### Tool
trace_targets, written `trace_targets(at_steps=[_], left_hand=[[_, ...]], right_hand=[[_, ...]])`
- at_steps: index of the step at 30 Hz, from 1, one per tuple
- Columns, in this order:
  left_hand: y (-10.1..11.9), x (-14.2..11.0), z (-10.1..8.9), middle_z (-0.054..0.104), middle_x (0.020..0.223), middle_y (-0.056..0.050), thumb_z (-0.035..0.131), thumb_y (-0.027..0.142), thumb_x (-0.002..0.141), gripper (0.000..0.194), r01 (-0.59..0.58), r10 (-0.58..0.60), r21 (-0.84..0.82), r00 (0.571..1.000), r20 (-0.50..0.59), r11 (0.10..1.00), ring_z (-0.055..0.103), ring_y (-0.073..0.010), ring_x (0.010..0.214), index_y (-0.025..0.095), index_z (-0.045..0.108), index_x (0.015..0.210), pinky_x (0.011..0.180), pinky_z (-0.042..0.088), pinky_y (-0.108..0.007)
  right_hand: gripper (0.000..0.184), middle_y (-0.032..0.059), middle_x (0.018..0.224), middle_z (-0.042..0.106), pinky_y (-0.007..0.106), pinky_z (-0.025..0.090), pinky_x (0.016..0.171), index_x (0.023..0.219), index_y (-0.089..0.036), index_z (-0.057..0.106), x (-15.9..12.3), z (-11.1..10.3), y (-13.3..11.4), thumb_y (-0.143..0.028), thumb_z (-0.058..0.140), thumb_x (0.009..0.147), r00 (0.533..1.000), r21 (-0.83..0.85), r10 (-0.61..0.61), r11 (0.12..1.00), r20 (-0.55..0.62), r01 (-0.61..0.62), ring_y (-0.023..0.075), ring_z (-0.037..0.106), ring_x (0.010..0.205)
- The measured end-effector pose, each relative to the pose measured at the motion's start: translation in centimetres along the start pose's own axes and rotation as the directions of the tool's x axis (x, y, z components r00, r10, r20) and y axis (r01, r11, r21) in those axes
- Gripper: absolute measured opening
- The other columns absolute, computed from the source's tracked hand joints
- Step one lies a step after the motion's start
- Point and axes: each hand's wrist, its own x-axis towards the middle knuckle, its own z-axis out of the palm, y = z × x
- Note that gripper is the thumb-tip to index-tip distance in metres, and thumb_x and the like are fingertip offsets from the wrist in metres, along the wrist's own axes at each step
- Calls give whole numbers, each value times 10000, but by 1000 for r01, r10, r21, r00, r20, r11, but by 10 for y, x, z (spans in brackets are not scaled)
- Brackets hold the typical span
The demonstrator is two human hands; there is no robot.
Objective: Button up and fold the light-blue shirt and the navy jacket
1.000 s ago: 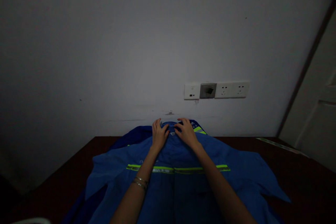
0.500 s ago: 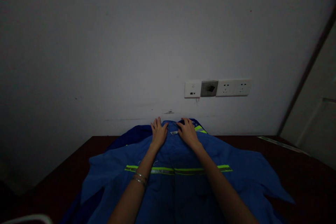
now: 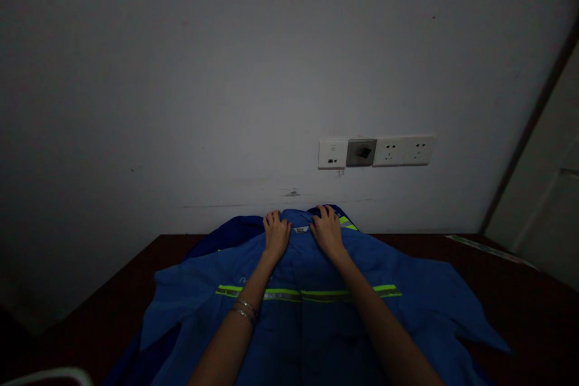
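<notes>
The blue shirt [image 3: 280, 338] spreads nearward from its far collar [image 3: 297, 217], between curled left hand [image 3: 276, 236] and right hand [image 3: 327, 235]; whether they grip is unclear.

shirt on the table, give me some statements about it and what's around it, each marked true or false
1. Both hands are near the collar of the shirt. True: the left hand is on one side, the right hand on the other.
2. The band across the shirt's chest is plain red. False: the band is yellow-green and grey.
3. A darker blue garment shows from behind the shirt. True.
4. The bracelets are on the right arm. False: the bracelets are on the left.
5. The sockets are on the wall, above the table. True.
</notes>
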Motion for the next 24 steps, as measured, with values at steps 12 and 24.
trace_targets(at_steps=[12,24], left_hand=[[6,3,-16,331,1308,-115,577,268,786,355,-46,41,-74,997,-67,996,300,-313,1176,267,549,1140,943,292,-491],[-2,8,-28,371,1278,-74,596,273,781,137,-235,226,-197,972,-67,952,275,-278,1196,237,674,889,987,269,-476]], right_hand=[[135,96,1197,480,406,354,929,795,-198,703,22,-22,30,-206,572,765,987,304,-118,949,107,81,253,354,1162],[93,65,1126,517,341,336,961,792,-203,696,29,-40,41,-232,622,743,948,487,-211,871,238,72,199,456,1082]])
